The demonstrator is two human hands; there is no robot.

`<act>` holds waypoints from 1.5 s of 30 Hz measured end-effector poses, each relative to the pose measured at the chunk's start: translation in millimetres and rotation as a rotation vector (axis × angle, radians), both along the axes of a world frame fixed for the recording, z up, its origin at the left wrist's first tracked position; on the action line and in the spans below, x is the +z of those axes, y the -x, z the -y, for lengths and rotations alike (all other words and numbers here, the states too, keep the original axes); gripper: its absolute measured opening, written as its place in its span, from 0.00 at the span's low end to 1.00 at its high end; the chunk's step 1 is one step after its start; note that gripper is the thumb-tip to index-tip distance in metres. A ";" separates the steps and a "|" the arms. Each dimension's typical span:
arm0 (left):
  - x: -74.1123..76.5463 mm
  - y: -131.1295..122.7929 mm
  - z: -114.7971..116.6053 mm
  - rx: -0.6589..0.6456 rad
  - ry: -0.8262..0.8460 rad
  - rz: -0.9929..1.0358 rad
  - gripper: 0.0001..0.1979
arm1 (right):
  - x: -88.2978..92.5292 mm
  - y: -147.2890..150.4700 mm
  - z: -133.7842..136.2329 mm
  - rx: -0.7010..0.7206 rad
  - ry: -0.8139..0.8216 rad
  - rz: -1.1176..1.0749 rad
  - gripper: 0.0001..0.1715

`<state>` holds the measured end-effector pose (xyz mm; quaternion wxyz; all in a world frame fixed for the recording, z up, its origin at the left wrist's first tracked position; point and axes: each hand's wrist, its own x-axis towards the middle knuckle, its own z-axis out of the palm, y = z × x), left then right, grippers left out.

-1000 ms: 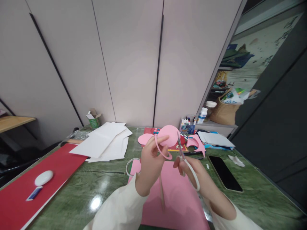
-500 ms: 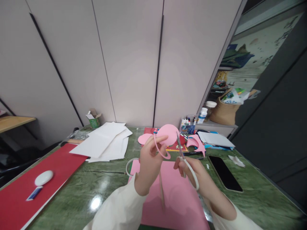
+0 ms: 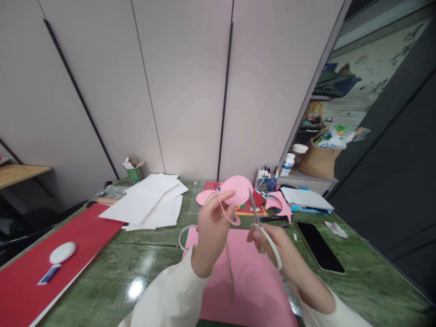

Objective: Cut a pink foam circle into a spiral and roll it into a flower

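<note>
Between its thumb and fingers, my left hand (image 3: 215, 227) pinches a round pink paper disc (image 3: 237, 188) held up above the table. A narrow curled strip of pink paper (image 3: 234, 221) hangs from the disc's edge, by my fingers. My right hand (image 3: 272, 240) is closed around the white handles of a pair of scissors (image 3: 254, 206), whose blades point up at the disc's right edge. Under both hands lies a large pink sheet (image 3: 252, 290) with a slit or thin strip near its middle. Another pink oval (image 3: 205, 197) rests behind my left hand.
White papers (image 3: 150, 200) and a red sheet (image 3: 64, 254) lie to the left, with a white oval object (image 3: 62, 252) on the red. A roll of tape (image 3: 184, 238) sits beside the pink sheet. Pink scraps (image 3: 279, 204), a pen box (image 3: 266, 180) and a phone (image 3: 320, 247) are on the right.
The disc has shifted slightly left, and its curled strip moved with it. The scissors' blades have tilted a little further left at the disc's edge.
</note>
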<state>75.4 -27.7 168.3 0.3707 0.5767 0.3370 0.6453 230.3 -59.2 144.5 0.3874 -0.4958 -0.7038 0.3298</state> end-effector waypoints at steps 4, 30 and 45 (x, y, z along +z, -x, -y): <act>1.1 -0.5 1.3 0.008 -0.017 -0.031 0.12 | 2.0 -0.1 0.2 -0.005 -0.027 -0.001 0.25; 1.4 -0.3 1.6 0.038 -0.035 -0.057 0.13 | -1.4 -2.6 -1.3 0.027 -0.029 0.003 0.24; 1.8 -0.2 -0.9 0.076 -0.039 -0.021 0.13 | 0.6 -1.4 -0.8 0.018 -0.005 0.064 0.29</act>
